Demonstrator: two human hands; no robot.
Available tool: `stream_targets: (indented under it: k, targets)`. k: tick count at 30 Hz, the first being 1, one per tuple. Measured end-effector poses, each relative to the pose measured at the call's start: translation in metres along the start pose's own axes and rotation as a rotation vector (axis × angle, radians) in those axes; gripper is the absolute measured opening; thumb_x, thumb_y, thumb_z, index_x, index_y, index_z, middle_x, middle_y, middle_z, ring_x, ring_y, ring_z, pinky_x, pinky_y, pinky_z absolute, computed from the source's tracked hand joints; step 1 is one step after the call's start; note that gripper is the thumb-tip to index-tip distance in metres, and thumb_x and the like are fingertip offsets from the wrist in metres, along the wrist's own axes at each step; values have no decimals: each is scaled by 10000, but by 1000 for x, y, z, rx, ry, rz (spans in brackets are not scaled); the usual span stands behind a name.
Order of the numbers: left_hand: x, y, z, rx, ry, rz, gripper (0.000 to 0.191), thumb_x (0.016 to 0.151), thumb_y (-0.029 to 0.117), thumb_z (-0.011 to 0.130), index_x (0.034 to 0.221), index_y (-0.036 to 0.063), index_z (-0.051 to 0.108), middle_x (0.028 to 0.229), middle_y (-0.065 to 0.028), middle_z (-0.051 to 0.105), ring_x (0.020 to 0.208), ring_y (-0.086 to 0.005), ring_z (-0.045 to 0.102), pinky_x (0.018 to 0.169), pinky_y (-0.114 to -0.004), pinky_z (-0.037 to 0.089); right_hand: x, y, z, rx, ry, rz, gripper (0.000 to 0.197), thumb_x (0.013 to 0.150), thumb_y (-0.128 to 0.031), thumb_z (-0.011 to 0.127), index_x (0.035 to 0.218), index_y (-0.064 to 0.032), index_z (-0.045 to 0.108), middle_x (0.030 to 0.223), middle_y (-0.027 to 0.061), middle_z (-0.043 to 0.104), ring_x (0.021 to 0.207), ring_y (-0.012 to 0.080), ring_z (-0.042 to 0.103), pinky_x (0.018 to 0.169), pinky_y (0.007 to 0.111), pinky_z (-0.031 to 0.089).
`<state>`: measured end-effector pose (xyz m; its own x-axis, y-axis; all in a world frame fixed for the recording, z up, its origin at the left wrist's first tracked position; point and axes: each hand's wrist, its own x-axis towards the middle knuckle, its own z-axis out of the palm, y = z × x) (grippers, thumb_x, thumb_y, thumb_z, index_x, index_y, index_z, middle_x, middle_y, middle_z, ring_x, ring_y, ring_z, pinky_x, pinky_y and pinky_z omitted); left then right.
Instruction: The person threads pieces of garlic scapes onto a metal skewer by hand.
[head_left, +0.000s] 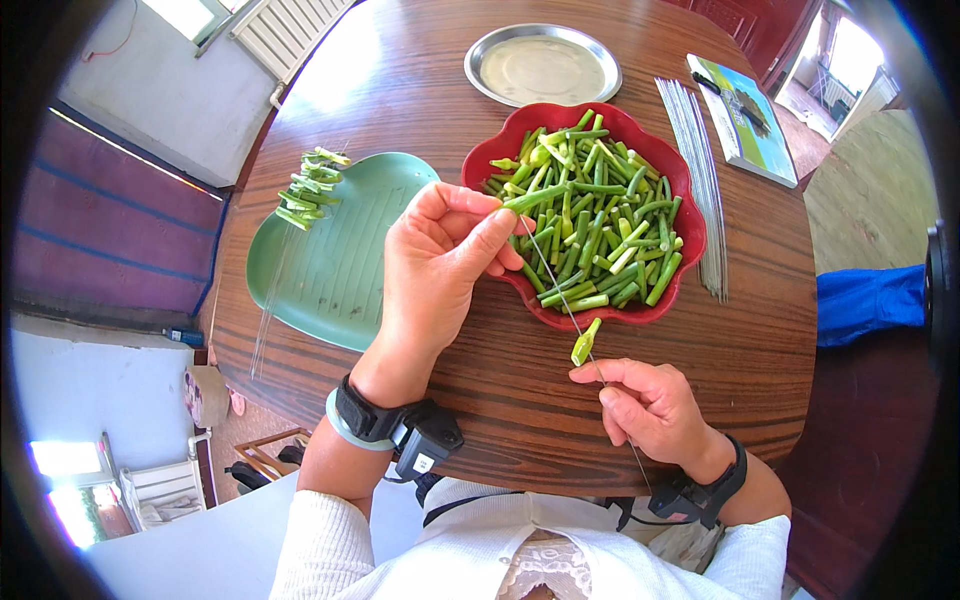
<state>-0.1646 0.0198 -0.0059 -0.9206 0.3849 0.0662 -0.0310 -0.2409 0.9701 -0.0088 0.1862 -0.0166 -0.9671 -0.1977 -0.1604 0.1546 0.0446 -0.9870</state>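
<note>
Between thumb and forefinger, my left hand (442, 251) pinches a cut garlic scape piece (535, 198) beside the upper end of a thin metal skewer (553, 279). My right hand (654, 409) grips the skewer lower down. A pale green scape piece (585, 343) is threaded on it just above my right fingertips. Behind the left fingers stands a red scalloped bowl (694, 225) heaped with cut scape pieces (600, 217). Whether the skewer point touches the pinched piece, I cannot tell.
Left lies a green tray (337, 270), with several loaded skewers (309, 187) across its left edge. A round metal plate (544, 67) sits behind the bowl. To the right are a bundle of bare skewers (697, 187) and a book (750, 120) with a black pen on it.
</note>
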Motion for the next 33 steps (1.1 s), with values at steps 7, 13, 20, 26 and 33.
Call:
stream_targets:
  k: [7, 13, 20, 26, 33]
  targets:
    - [-15, 1, 22, 28, -107, -115, 126, 776, -33, 599, 829, 6, 491, 776, -106, 623, 629, -90, 589, 530, -186, 481, -1, 0, -1, 33, 66, 1, 261, 855, -41, 444, 1095, 10, 532, 516, -1, 488, 448, 52, 459, 449, 191, 376]
    - [-26, -1, 32, 161, -142, -96, 142, 776, -69, 578, 822, 19, 477, 778, -107, 626, 660, -95, 603, 527, -171, 483, 1, 1, -1, 21, 105, -50, 261, 844, -27, 461, 1094, 6, 533, 503, 0, 481, 442, 56, 457, 448, 198, 376]
    - [-27, 0, 34, 180, -164, -64, 116, 780, -29, 596, 864, 3, 523, 800, -58, 621, 668, -54, 570, 590, -179, 471, -1, 1, -2, 22, 132, -94, 256, 851, -31, 458, 1094, 6, 528, 495, -4, 481, 442, 52, 459, 452, 195, 378]
    - [7, -5, 2, 984, 53, 584, 93, 723, 23, 612, 809, 51, 628, 752, -56, 616, 707, -184, 553, 677, -285, 428, 0, 0, -2, 214, 260, -31, 240, 892, -75, 411, 1106, 1, 489, 603, -26, 458, 477, 31, 435, 434, 168, 337]
    - [5, -11, 11, 1245, -83, 488, 108, 668, 152, 645, 750, 83, 629, 793, -51, 585, 860, -235, 525, 864, -364, 329, 2, 3, 0, 202, 250, -22, 241, 892, -69, 404, 1104, 7, 490, 596, -28, 450, 480, 30, 430, 437, 166, 336]
